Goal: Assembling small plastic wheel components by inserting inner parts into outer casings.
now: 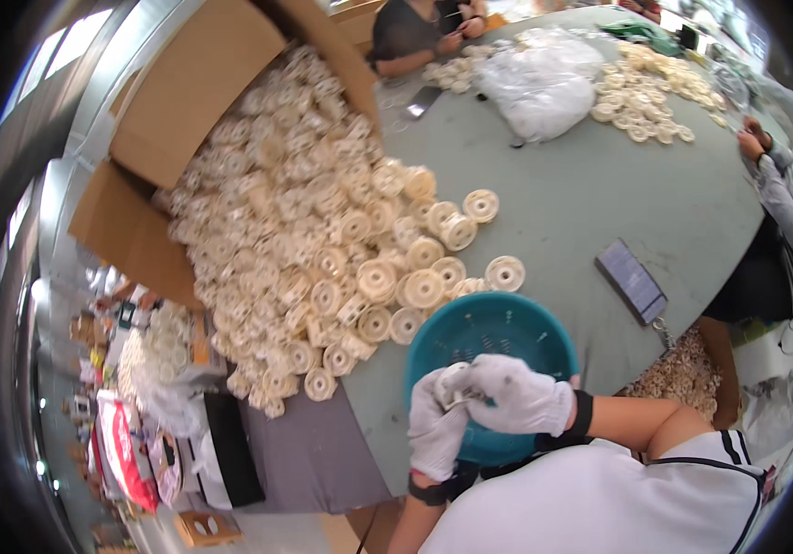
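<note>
Both my hands wear white knit gloves and meet over the near part of a teal plastic basin (544,323). My left hand (436,429) is closed round a small whitish part (453,380), mostly hidden by the fingers. Against it, my right hand (518,395) is bent inward with its fingers pinched together; what they grip is hidden. Several small metal springs (479,354) appear to lie in the basin. Beyond it and to the left spreads a large heap of cream plastic spools (322,249), with a few loose ones (504,273) close to the basin's far rim.
An opened cardboard box (198,88) lies on its side behind the heap on the green table (544,203). A dark rectangular device (632,282) sits on the right. Farther off are a clear plastic bag (544,83), more cream parts (646,97) and co-workers' hands (755,138).
</note>
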The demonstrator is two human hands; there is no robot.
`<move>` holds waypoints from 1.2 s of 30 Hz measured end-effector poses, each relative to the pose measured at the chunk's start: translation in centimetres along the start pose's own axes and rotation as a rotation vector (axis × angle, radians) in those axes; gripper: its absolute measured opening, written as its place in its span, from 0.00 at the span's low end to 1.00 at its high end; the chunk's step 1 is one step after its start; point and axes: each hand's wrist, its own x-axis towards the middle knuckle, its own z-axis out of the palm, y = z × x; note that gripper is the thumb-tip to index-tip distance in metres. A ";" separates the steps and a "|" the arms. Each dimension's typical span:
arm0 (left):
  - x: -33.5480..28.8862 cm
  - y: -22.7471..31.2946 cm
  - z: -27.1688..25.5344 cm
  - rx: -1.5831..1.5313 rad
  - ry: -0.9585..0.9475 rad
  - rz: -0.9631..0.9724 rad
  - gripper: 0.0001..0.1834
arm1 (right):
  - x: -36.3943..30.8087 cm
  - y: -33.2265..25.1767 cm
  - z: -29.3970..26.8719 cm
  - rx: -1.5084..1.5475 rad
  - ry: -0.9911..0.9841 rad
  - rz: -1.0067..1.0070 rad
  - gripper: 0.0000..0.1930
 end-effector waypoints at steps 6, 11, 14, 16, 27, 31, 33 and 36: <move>1.1 0.2 -1.6 -0.586 -0.297 -0.305 0.26 | -0.1 1.7 -1.6 0.309 -0.054 0.528 0.17; 1.8 -1.9 -2.1 -0.615 -0.151 -0.287 0.13 | -0.1 2.4 -1.6 0.418 -0.027 0.463 0.13; 2.4 -1.8 -2.3 -0.467 -0.098 -0.193 0.09 | -0.1 2.9 -2.1 0.234 -0.005 0.174 0.14; 1.9 0.5 -0.7 -0.015 0.109 -0.128 0.12 | 0.5 1.9 -3.3 0.644 -0.088 0.409 0.14; -4.3 5.9 -8.7 -0.146 0.414 -0.306 0.22 | -7.7 -0.5 -13.7 0.558 0.098 0.795 0.23; -13.8 3.8 -18.6 0.117 0.125 -0.782 0.22 | -18.1 1.0 -20.8 0.276 -0.117 1.107 0.19; -16.3 2.0 -20.5 1.133 -0.144 -0.968 0.27 | -19.3 0.0 -20.9 0.082 -0.165 1.318 0.20; -18.1 -2.7 -23.5 1.191 0.086 -0.633 0.37 | -19.0 3.8 -21.0 -0.778 -0.892 0.927 0.24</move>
